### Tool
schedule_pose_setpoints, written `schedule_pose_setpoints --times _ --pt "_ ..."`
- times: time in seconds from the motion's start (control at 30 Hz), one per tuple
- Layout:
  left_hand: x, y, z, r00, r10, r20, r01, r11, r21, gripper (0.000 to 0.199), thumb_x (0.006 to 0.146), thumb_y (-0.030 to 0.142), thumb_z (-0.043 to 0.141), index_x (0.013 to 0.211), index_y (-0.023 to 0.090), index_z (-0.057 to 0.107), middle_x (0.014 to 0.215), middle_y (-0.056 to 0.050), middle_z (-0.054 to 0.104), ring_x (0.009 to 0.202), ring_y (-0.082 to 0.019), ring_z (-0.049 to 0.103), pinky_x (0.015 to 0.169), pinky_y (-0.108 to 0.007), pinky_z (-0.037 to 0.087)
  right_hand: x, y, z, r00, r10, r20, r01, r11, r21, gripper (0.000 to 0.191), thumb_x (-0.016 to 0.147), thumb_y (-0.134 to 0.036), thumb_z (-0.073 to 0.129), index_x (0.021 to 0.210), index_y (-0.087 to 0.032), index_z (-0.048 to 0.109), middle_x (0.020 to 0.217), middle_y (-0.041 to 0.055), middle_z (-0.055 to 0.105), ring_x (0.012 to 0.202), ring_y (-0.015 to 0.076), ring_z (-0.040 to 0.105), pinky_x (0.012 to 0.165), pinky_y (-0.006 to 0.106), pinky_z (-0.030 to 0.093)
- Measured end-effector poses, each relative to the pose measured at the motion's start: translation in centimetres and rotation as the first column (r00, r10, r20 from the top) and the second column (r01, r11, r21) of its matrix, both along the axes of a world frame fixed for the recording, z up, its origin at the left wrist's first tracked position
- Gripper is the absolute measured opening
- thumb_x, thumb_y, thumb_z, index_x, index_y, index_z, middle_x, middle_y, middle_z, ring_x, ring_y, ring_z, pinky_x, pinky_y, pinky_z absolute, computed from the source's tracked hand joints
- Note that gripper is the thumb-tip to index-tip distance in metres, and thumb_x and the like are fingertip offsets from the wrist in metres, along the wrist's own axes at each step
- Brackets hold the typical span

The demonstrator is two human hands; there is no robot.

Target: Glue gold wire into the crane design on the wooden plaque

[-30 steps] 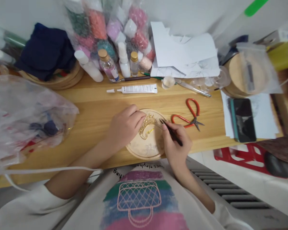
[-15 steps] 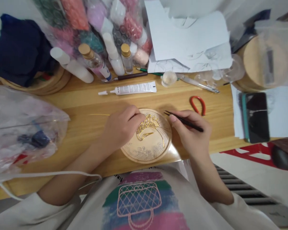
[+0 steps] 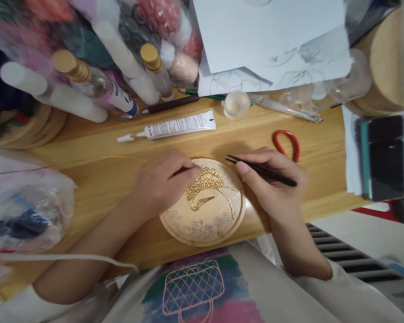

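A round wooden disc lies flat at the table's front edge, bearing printed wave lines and a bird outlined in gold wire. My left hand rests over its upper left side, thumb and forefinger pinched together. A loose length of gold wire runs in from the left and passes behind this hand; the pinched end is hidden by the fingers. In my right hand are black tweezers, held at the disc's right edge. Their tips point left above the disc's upper rim, slightly apart, with nothing visible between them.
Behind the disc lie a white glue tube, a dark pen and a small cup. Red-handled pliers sit beyond my right hand. Bottles, paper sheets, a phone and a plastic bag surround the area.
The view has come closer to the table, so things look larger. Both hands keep nearly the same pose over the disc, the tweezers still beside its upper right edge.
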State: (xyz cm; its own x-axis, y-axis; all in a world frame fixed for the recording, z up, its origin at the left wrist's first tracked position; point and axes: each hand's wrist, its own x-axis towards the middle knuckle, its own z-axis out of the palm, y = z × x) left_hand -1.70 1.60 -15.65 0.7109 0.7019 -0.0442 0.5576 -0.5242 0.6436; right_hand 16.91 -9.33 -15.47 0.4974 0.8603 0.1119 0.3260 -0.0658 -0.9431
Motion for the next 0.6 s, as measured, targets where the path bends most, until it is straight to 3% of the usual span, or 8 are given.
schedule_pose_setpoints --times 0.33,0.6 --pt "-1.0 -0.9 -1.3 0.998 0.029 0.059 -0.034 0.996 0.083 0.026 0.098 0.04 0.056 0.078 0.025 0.065 0.075 0.002 0.065 0.07 -0.013 0.06 0.073 -0.027 0.051 0.0 -0.1 0.6 0.97 0.189 0.154 -0.183 0.982 -0.05 0.005 0.085 -0.02 0.073 0.087 -0.024 0.076 0.077 -0.0002 0.075 0.07 0.015 0.068 0.061 0.029 0.053" --pt "-1.0 -0.7 -0.9 0.993 -0.073 0.09 0.059 0.987 0.146 0.02 0.098 0.034 0.057 0.084 0.024 0.066 0.077 0.002 0.068 0.071 -0.012 0.061 0.068 -0.026 0.047 0.0 0.0 0.6 0.96 0.228 0.163 -0.22 0.973 -0.063 0.006 0.086 -0.017 0.072 0.087 -0.023 0.074 0.079 0.0 0.076 0.071 0.0142 0.068 0.063 0.029 0.052"
